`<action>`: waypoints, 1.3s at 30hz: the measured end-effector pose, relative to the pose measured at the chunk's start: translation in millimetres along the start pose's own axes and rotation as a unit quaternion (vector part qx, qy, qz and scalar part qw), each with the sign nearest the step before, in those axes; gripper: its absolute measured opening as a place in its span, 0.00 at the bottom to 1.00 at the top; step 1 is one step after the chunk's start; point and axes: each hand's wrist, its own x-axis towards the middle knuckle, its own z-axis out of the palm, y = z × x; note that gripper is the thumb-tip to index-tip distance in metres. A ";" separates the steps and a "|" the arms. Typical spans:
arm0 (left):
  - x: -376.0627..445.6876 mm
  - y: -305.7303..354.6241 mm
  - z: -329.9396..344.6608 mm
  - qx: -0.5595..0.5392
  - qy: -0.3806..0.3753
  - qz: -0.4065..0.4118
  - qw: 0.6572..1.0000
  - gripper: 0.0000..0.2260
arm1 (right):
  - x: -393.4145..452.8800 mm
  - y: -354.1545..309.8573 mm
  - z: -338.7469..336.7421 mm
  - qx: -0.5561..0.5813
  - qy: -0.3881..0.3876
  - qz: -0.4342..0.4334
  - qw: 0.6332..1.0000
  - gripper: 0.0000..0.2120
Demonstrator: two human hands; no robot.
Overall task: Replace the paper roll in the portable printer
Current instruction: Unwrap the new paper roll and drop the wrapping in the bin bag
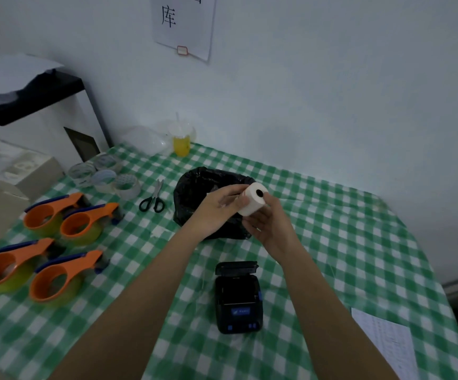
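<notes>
One paper roll (252, 200), white, clasped between left hand (216, 212) and right hand (270, 229); portable printer (238, 297) lid open, compartment interior dark, indistinct; black bag (195, 187) partly hidden behind hands.

A pale wall (332, 91) bearing a paper notice (185, 23) backs the green-checked tabletop (345, 242) in dim light
</notes>
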 end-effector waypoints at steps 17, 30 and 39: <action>-18.6 5.8 7.7 0.260 0.148 0.214 0.930 0.08 | -23.5 -4.9 4.5 0.043 -0.089 0.009 0.995 0.16; -28.3 8.9 10.1 0.362 0.177 0.269 0.875 0.12 | -34.3 -4.7 11.4 0.084 -0.087 0.000 0.993 0.18; -29.5 18.2 8.6 0.346 0.173 0.257 0.886 0.11 | -40.7 -3.4 15.7 0.103 -0.073 0.003 0.992 0.17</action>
